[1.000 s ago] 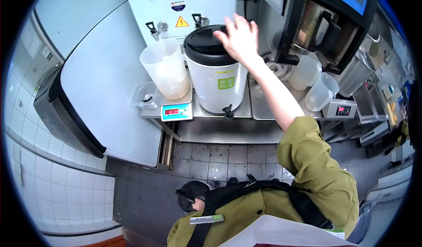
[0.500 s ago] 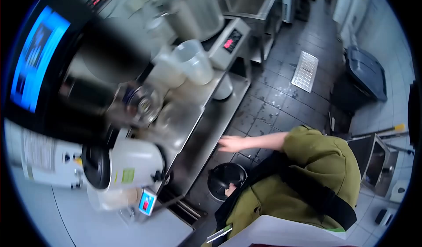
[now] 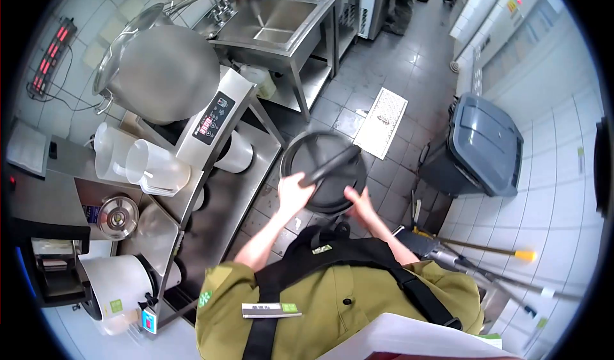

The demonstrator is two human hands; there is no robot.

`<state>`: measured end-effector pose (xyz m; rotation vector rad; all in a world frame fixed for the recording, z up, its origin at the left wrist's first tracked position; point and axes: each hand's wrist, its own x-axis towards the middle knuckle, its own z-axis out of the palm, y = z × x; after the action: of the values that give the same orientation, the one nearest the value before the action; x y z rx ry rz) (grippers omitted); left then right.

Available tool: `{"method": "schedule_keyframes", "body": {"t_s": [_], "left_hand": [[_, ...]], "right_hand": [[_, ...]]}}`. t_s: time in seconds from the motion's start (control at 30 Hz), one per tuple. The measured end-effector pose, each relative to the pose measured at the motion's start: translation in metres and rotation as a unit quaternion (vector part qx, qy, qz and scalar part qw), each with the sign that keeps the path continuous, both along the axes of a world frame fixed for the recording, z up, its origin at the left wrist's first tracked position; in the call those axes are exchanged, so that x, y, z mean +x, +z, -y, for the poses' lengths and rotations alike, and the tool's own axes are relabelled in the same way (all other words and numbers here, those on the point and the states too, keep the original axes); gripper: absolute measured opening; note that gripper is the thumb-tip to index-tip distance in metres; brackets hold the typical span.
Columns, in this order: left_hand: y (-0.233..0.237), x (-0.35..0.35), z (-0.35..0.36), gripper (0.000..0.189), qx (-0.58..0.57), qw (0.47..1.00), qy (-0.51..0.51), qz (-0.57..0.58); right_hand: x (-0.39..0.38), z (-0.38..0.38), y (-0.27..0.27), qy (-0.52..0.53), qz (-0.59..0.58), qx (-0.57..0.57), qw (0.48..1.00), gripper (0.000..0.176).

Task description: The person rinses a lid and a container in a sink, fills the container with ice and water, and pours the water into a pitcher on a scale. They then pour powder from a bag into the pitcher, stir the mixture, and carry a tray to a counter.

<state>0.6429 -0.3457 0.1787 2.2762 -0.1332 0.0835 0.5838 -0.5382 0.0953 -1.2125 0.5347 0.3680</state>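
Grey tiled flr [image 3: 425, 72], wht wall [image 3: 563, 187], s/s sink [image 3: 284, 33]

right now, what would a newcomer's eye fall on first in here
Probably the round black lid in the middle, the left hand on its handle and the right hand at its near edge. Next, perhaps the grey bin at right and the pale floor plate beyond the lid.

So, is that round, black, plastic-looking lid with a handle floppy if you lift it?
Probably not: the lid holds a circular outline, so seems stiff. Its bar handle should help gripping. Being round, it might roll on edge.
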Motion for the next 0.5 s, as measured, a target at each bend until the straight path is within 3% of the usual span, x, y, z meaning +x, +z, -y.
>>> {"method": "schedule_keyframes", "body": {"t_s": [0.03,0.07,0.13,0.17,0.2,0.33,0.4,0.5], "left_hand": [[0.017,0.025,0.014,0.020,0.029,0.991,-0.012,0.133],[0.044,0.049,0.026,0.021,-0.016,0.995,-0.025,0.095],[0.086,0.100,0.047,0.023,-0.063,0.988,-0.006,0.139],[0.113,0.124,0.056,0.022,-0.052,0.969,0.011,0.241],[0.132,0.151,0.058,0.021,-0.071,0.975,0.014,0.210],[0.183,0.273,0.048,0.020,-0.137,0.904,0.040,0.403],[0.201,0.330,0.039,0.015,-0.208,0.889,0.068,0.403],[0.218,0.417,0.020,0.014,-0.219,0.879,0.128,0.404]], "right_hand": [[0.033,0.015,0.024,-0.028,-0.012,-0.056,0.998,0.091],[0.067,0.029,0.050,-0.043,0.095,-0.035,0.994,0.088],[0.137,0.053,0.098,-0.047,0.199,-0.046,0.978,0.078],[0.171,0.061,0.119,-0.049,0.206,-0.046,0.976,0.075],[0.208,0.069,0.135,-0.021,0.221,-0.041,0.974,0.075],[0.358,0.054,0.199,0.020,0.354,-0.020,0.935,0.076],[0.438,0.046,0.223,0.067,0.348,-0.059,0.933,0.072],[0.543,0.020,0.251,0.119,0.372,-0.032,0.920,0.068]]}}
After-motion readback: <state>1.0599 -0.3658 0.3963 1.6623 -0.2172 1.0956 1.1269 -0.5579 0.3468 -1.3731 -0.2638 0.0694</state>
